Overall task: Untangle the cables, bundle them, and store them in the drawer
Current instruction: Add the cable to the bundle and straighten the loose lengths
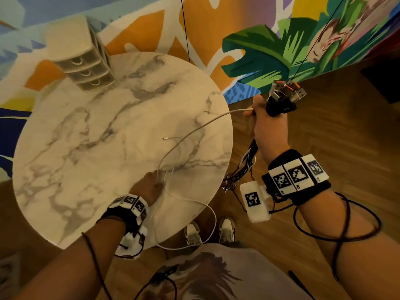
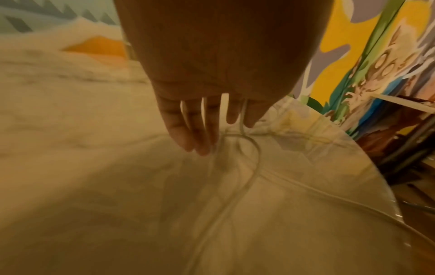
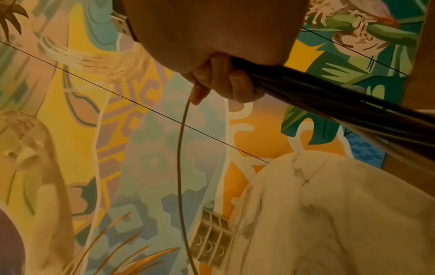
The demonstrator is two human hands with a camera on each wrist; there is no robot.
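Observation:
My right hand (image 1: 262,126) is raised past the table's right edge and grips a bundle of dark cables (image 3: 329,104). Several USB plugs (image 1: 287,92) stick out above the fist, and the dark strands (image 1: 252,150) hang tangled below it. A white braided cable (image 1: 194,131) also leaves this fist and arcs down to my left hand (image 1: 151,185). That hand rests its straight fingers (image 2: 202,134) on thin white cables (image 2: 256,154) lying on the marble table (image 1: 86,148), and the braided cable rises between its thumb and forefinger. A small beige drawer unit (image 1: 84,70) with three shut drawers stands at the table's far left.
One white cable loop (image 1: 214,215) hangs over the table's near edge toward my shoes (image 1: 192,234). A loose connector end (image 1: 165,138) lies mid-table. Two thin black lines (image 1: 185,29) cross in front of the painted mural wall. Wooden floor lies to the right.

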